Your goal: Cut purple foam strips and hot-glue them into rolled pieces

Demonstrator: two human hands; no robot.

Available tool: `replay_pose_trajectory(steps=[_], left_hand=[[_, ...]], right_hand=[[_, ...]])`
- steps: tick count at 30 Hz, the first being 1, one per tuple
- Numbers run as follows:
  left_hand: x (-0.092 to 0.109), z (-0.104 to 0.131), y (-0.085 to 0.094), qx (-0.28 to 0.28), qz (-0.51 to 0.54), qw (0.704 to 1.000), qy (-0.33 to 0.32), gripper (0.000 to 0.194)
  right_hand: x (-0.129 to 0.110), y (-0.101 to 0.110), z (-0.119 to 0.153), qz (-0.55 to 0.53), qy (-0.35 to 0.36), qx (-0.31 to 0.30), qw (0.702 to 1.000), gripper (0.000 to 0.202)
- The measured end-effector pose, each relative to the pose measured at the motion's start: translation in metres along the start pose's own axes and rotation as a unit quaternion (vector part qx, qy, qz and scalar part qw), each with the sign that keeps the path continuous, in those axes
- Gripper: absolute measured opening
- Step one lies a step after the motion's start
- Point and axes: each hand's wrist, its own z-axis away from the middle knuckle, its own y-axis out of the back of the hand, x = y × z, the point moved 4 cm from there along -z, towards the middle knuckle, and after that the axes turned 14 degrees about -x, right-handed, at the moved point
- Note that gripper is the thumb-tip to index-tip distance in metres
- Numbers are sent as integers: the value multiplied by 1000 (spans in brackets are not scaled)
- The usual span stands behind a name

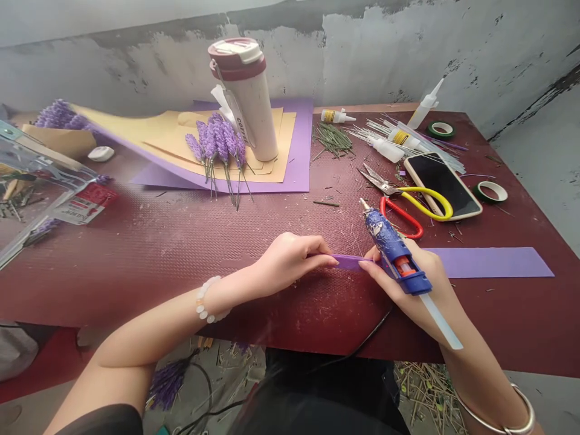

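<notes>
1. The purple strip (348, 262) spans the gap between the two hands, just over the front part of the tabletop (172, 254).
2. The left hand (294, 257) is closed in a thumb-and-finger pinch on one end; the right hand (430, 266) pinches farther along and also carries the glue gun (387, 238), its grip mostly hidden.
3. Whether the flat purple length (493, 262) beyond joins the strip cannot be told.
4. The strip looks light, thin and pliable, probably easily creased.
5. Edge pinches near the ends seem best, with light pressure.
</notes>
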Motion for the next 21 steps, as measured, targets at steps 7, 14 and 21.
replay_pose_trajectory(steps=[7,14,21], left_hand=[[0,-1,0,-20,-24,999,-13,15],[-1,-3,3,-24,49,998,-14,11],[1,-4,3,-20,108,994,-24,6]], right_hand=[[2,1,1,26,28,3,999,15],[-3,4,2,50,55,-2,997,15],[-6,3,3,33,69,-14,997,17]])
